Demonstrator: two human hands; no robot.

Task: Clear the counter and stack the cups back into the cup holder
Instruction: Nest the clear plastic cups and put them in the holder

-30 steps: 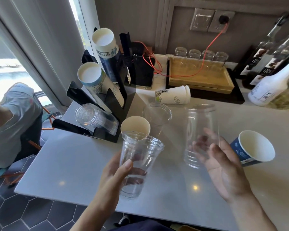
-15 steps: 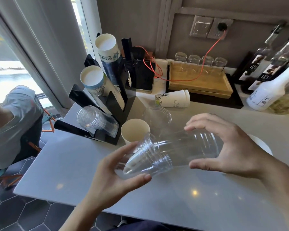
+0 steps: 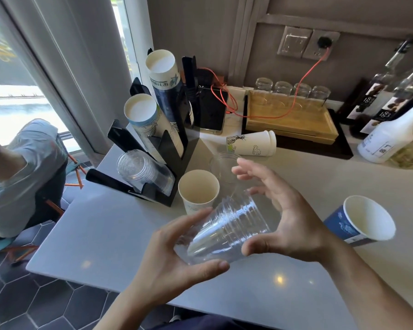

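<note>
Two nested clear plastic cups (image 3: 227, 229) lie tilted above the counter's front. My left hand (image 3: 177, 256) grips their narrow base end between fingers and thumb. My right hand (image 3: 289, 217) is at their rim end with fingers spread and only its thumb close to the cups. The black cup holder (image 3: 163, 160) stands at the left, holding a clear cup stack (image 3: 138, 171) and two paper cup stacks (image 3: 150, 122). Loose on the counter are a cream paper cup (image 3: 198, 189), a clear cup (image 3: 224, 163), a white cup on its side (image 3: 250, 144) and a blue cup on its side (image 3: 362, 222).
A wooden tray (image 3: 293, 125) with upturned glasses sits at the back. Bottles (image 3: 389, 129) crowd the right rear. A phone (image 3: 211, 110) on an orange cable lies beside the holder. A seated person (image 3: 17, 167) is beyond the counter's left edge.
My right hand picked up the second clear cup and slid it over the one in my left hand. The pair is now nested deeper, and my right fingers have spread off it.
</note>
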